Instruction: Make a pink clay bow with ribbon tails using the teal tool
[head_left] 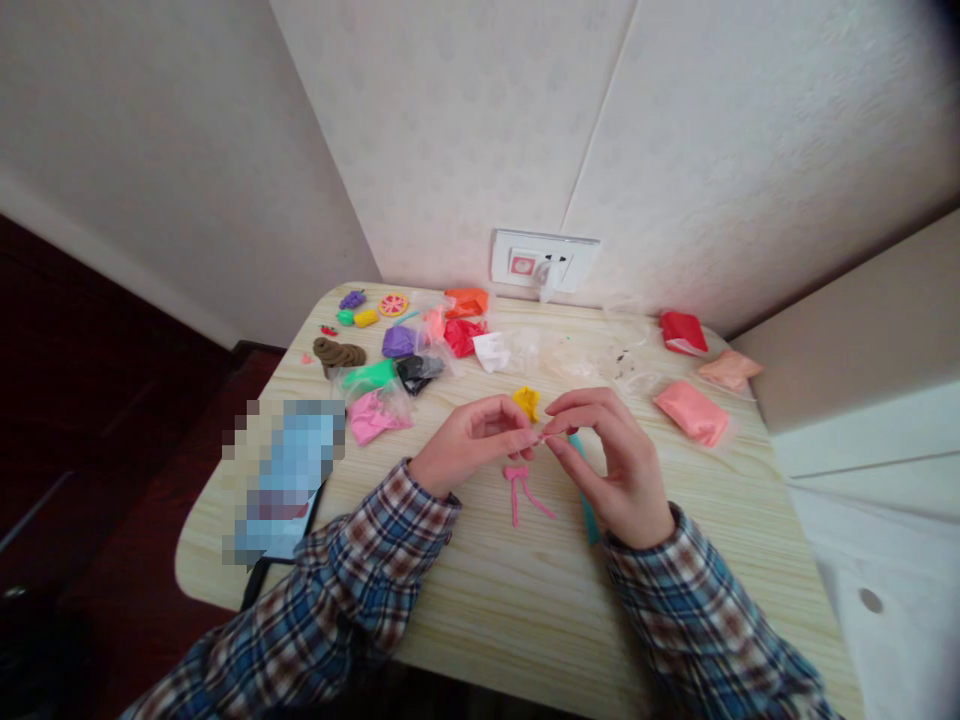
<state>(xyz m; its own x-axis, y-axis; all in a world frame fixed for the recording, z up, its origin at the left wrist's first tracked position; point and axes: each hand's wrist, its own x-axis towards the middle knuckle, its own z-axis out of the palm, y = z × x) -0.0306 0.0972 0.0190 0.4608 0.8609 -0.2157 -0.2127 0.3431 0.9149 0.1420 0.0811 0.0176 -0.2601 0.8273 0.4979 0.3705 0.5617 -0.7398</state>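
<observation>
My left hand (471, 443) and my right hand (615, 460) meet fingertip to fingertip above the wooden table (487, 590), both pinched on a tiny pale pink bit of clay (541, 436). Just below them a pink clay bow with two long tails (523, 490) lies on the table. A teal tool (586, 500) lies under my right hand, partly hidden by it. A small yellow clay piece (527, 401) sits just behind my fingers.
Bags and lumps of clay lie along the back: pink (373, 415), green (369, 376), black (417, 371), purple (398, 341), red (462, 336), orange (466, 301), salmon (691, 411). A blurred phone (289, 470) lies left. A wall socket (541, 262) is behind.
</observation>
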